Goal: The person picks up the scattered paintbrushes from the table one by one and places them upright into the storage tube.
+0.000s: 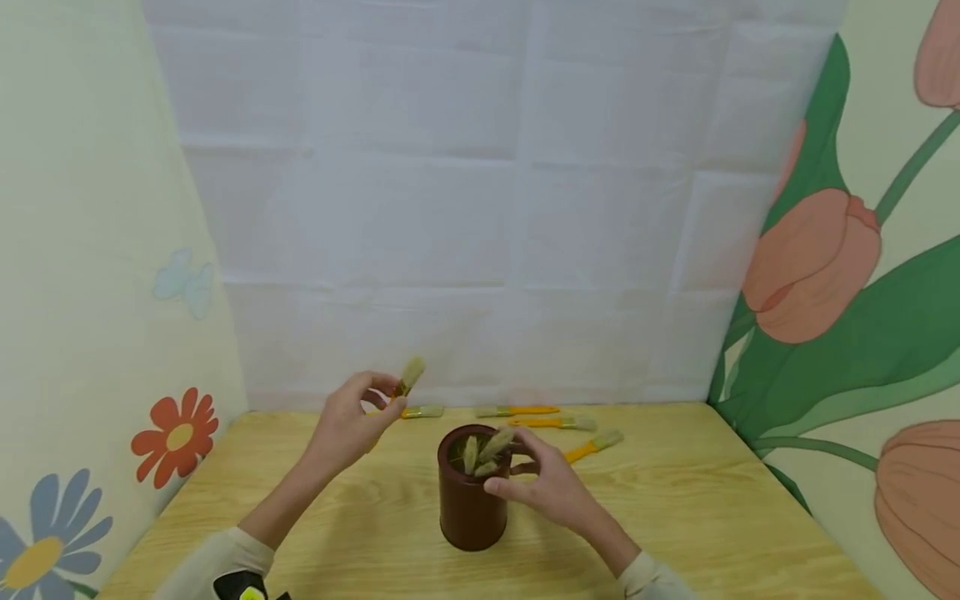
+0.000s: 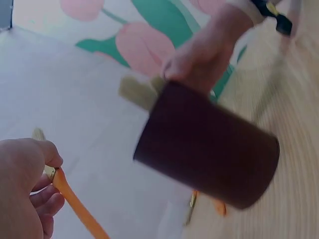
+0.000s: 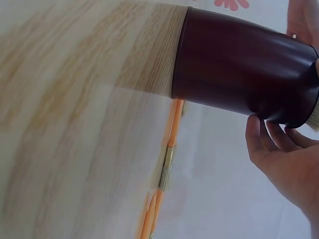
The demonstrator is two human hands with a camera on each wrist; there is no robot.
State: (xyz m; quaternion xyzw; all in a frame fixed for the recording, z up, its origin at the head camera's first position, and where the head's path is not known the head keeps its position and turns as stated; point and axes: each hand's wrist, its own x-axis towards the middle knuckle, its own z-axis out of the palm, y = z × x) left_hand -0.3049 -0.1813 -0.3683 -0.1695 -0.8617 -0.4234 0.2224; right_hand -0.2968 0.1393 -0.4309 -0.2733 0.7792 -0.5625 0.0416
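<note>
Brown cup (image 1: 472, 500): upright near the table's (image 1: 675, 517) front edge, brush heads poking out of its mouth.
Left hand (image 1: 348, 425): fingers pinched on an orange-handled brush (image 1: 405, 379), raised just left of and behind the cup.
Brush axis: tilted, bristles up and away, handle down.
Right hand (image 1: 543, 483): loosely curled against the cup's rim, steadying it.
Spare brushes (image 1: 517, 411): flat along the back edge.

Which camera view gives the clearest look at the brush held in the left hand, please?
The head view: the brush, bristles up, sits pinched in the left hand. The left wrist view shows only its orange handle, blurred; the right wrist view does not show it.
</note>
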